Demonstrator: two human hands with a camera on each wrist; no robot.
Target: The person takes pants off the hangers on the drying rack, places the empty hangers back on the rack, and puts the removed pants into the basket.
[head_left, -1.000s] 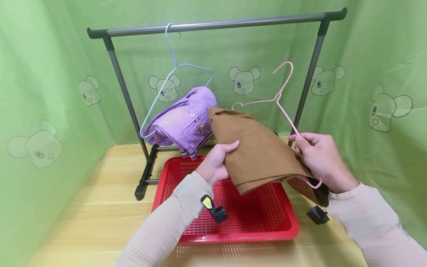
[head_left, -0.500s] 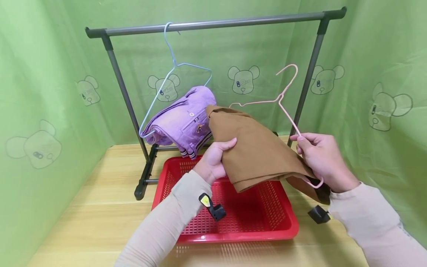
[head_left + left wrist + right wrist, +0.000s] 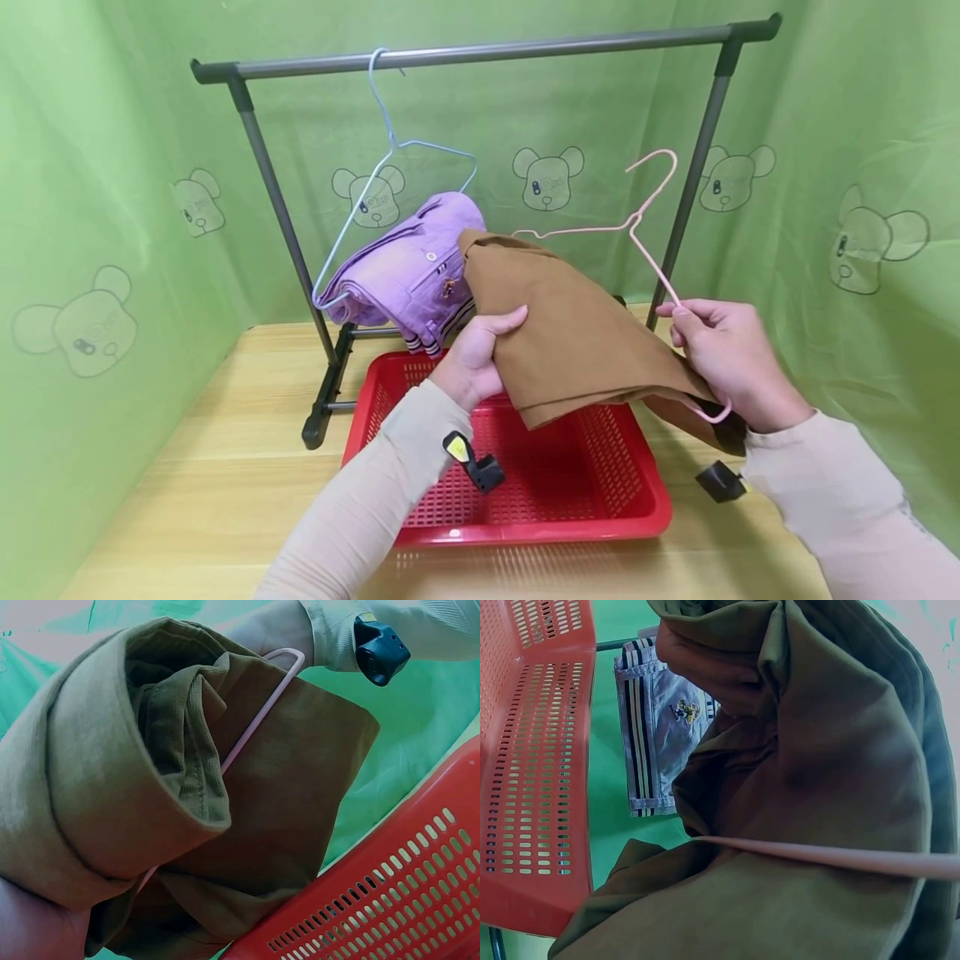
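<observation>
2 grips on: left hand (image 3: 472,360) holds brown garment (image 3: 573,329), right hand (image 3: 731,358) pinches pink hanger (image 3: 634,221); garment drapes over that tilted hanger above red basket (image 3: 532,532), so easing left could slide it off.

The pink hanger (image 3: 636,219) has tipped a bit to the right, so its hook is lower. The left grip (image 3: 472,358) and the brown cloth (image 3: 570,329) have moved a little left, hiding more of the purple cloth (image 3: 412,262). The right grip (image 3: 731,354) has moved slightly right.
</observation>
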